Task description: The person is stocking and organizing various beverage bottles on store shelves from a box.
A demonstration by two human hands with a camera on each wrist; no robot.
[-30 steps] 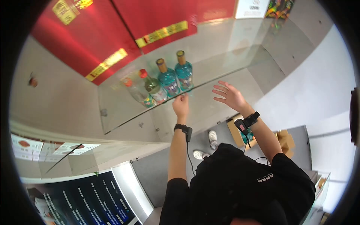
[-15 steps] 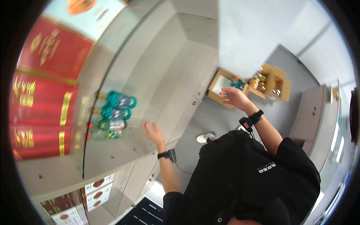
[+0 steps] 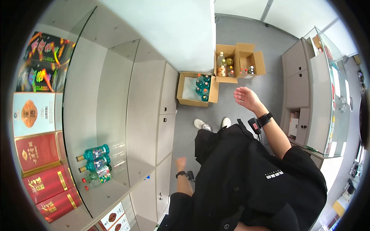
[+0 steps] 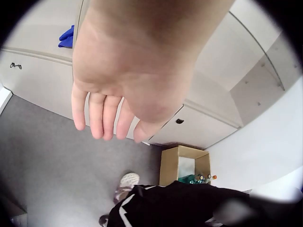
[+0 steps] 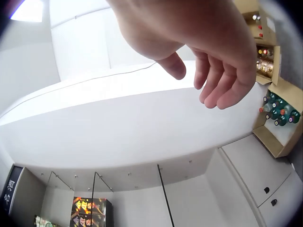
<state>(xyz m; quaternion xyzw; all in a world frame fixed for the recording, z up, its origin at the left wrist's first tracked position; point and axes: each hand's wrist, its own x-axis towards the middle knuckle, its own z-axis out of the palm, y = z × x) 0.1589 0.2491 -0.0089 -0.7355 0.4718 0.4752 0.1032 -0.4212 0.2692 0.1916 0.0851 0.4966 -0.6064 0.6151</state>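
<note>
Holding nothing on either side. Up front with the right hand [image 3: 246, 98], palm loose, fingers spread and gently curved, hovering just right of the cardboard box [image 3: 192, 103] down on the grey floor. Hanging low with the left hand [image 3: 180, 163], fingers straight and relaxed, well apart from that box, close beside the low cabinets [image 3: 165, 127].

Now from the big stuff down. Left of the box, rising tall: pale shelving [image 3: 115, 96] with glass dividers. Far left of the box, at the shelving's outer edge: red gift cartons [image 3: 42, 173]. Touching the box's far right corner: a second pair of open cartons [image 3: 257, 61], filled with amber and small capped bottles. Nearer than the box, just beside it: two pale shoes [image 3: 200, 124]. Well left of the box, up on a glass shelf: four shelved bottles [image 3: 94, 163] in a tight row. And inside the box itself, crowded against its right wall, caps up: the teal bottles [image 3: 202, 85], left half of the box bare.

On handling, a judgement only: glass by the look, probably full, so likely heavy for the size, rigid, slick, and breakable if knocked. Best taken round the body just below the shoulder, thumb opposite fingers, never by the cap alone. Worth drawing straight up too, with neighbours packed touching. No telling fill level from up here.
</note>
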